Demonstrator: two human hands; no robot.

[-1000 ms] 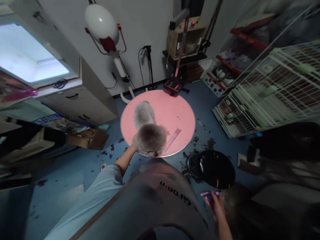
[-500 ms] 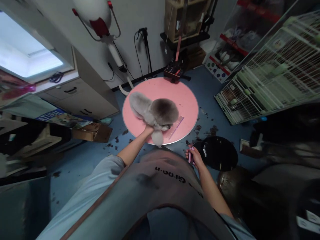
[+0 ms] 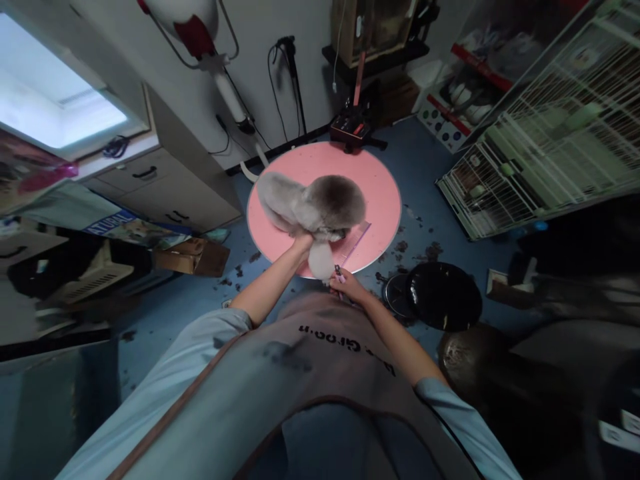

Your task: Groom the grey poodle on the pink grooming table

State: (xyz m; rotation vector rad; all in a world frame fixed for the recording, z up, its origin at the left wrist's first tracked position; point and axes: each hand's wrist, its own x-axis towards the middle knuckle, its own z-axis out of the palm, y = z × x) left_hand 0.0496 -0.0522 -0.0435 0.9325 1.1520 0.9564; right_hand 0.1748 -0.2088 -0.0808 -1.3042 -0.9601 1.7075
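Note:
A small grey fluffy dog [image 3: 313,203] stands on a round pink table [image 3: 375,180]. My left hand [image 3: 301,243] is closed around the dog's front leg near the table's front edge. My right hand [image 3: 349,285] is closed on a small pink tool [image 3: 339,273], right beside the dog's lifted paw [image 3: 320,261]. A pink comb [image 3: 356,239] lies on the table to the right of the dog.
A black round stool [image 3: 443,295] stands on the blue floor at the right, with dark hair clippings around it. White wire cages [image 3: 540,153] are stacked at the right. Drawers [image 3: 165,200] and boxes sit at the left. A dryer on a stand [image 3: 200,27] is against the wall.
The dog has turned sideways on the table. My right hand came up from low at the right with the pink tool to the dog's paw. My left hand keeps hold of the leg.

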